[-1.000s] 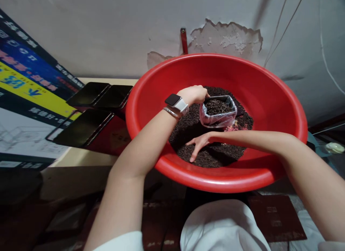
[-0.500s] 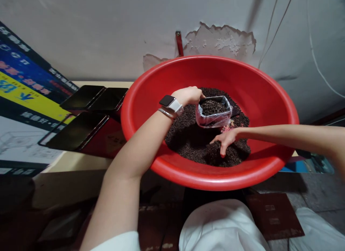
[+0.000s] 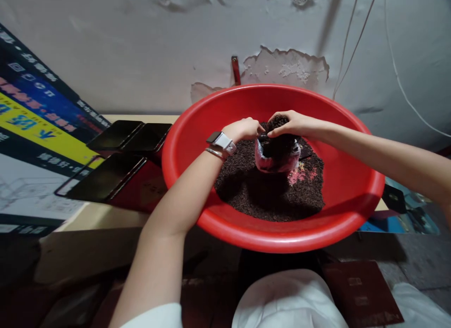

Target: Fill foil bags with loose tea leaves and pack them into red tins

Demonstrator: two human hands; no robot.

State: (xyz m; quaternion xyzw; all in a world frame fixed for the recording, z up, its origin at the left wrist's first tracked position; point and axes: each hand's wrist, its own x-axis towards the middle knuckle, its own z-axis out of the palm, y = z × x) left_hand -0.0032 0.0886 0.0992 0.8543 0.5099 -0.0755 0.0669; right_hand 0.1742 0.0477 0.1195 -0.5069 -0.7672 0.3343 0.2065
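Observation:
A wide red plastic basin (image 3: 282, 243) holds a heap of dark, loose tea-like leaves (image 3: 243, 196). Above the heap sits a small box lined with clear plastic (image 3: 276, 164), with dark leaves inside. My left hand (image 3: 246, 129), with a watch on its wrist, pinches the box's left rim. Over the box's back edge, my right hand (image 3: 293, 124) is curled around a handful of the same dark leaves (image 3: 278, 121). Pink and yellowish flecks (image 3: 299, 174) lie on the heap just right of the box. Whether the box's bottom touches the heap is hidden by shadow.
Several dark, shiny-lidded tins (image 3: 105, 177) stand left of the basin on a pale tabletop (image 3: 105, 220). A printed carton (image 3: 38, 144) is at far left. Behind is a peeling wall (image 3: 141, 50) with hanging cords (image 3: 354, 41). A brown stool (image 3: 362, 290) is below right.
My right hand has risen from the heap in front of the box to above it, now with leaves in it. My left hand stays on the rim. The camera view has tilted slightly upward.

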